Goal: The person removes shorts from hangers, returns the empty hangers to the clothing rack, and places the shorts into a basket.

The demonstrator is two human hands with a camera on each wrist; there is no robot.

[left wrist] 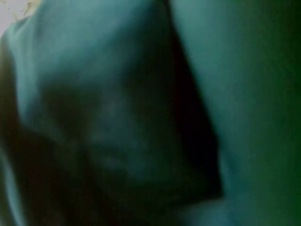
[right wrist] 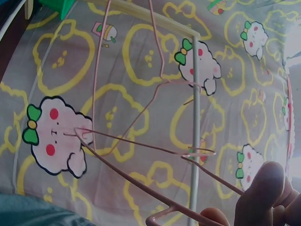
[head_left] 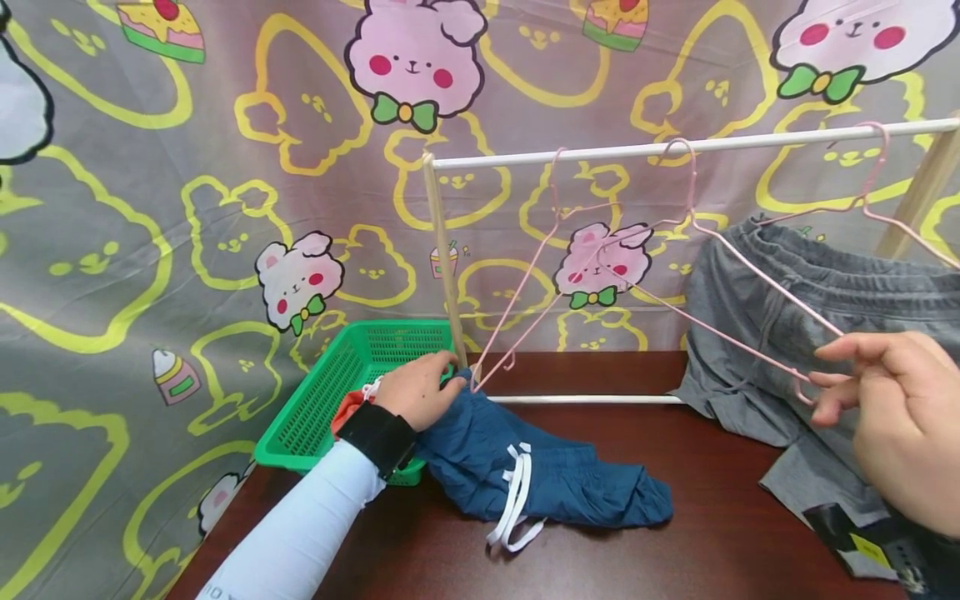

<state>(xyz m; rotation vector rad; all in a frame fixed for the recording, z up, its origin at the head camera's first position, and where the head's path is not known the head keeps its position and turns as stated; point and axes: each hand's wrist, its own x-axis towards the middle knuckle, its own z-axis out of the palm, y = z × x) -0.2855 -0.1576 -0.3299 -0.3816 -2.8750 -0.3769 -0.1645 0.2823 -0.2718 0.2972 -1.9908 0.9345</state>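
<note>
Pinching the blue shorts, my left fingers sit beside one pink hanger's low end; the shorts' length slants rightward and nearer me, while my right fingers, farther off, pinch a second hanger.

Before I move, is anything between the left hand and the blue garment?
Nothing visible: in the head view, the left hand pinches the blue garment at its upper left end. The leftmost pink hanger has its lower corner just beside that grip.
</note>
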